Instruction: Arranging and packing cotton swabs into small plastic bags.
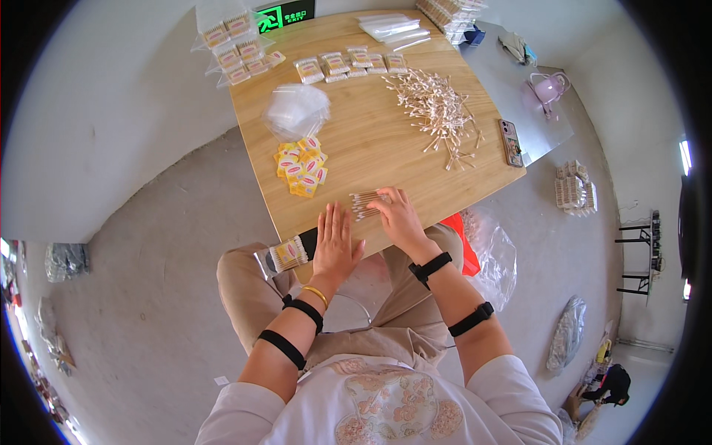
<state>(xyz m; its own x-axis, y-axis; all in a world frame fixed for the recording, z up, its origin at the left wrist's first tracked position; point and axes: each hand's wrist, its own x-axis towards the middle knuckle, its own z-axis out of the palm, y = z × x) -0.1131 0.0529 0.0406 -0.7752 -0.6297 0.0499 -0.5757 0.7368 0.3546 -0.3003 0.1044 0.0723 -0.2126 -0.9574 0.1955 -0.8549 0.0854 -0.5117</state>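
Note:
My left hand (pixel 337 241) lies flat near the table's front edge, fingers stretched out and holding nothing. Just left of it, a bag-like pack of cotton swabs (pixel 289 254) with a yellow label rests by a black object (pixel 310 241) partly under that hand. Between my hands a small row of cotton swabs (pixel 361 205) lies on the wooden table (pixel 356 141). Curled fingers of my right hand (pixel 399 215) close on the right ends of this row. How many swabs they pinch is hidden.
A loose heap of cotton swabs (pixel 437 107) spreads at the right. Yellow label cards (pixel 300 167) and clear plastic bags (pixel 297 110) lie at the left. Filled packs (pixel 348 65) line the back, beside stacked packs (pixel 237 48). A phone (pixel 510 142) sits at the right edge.

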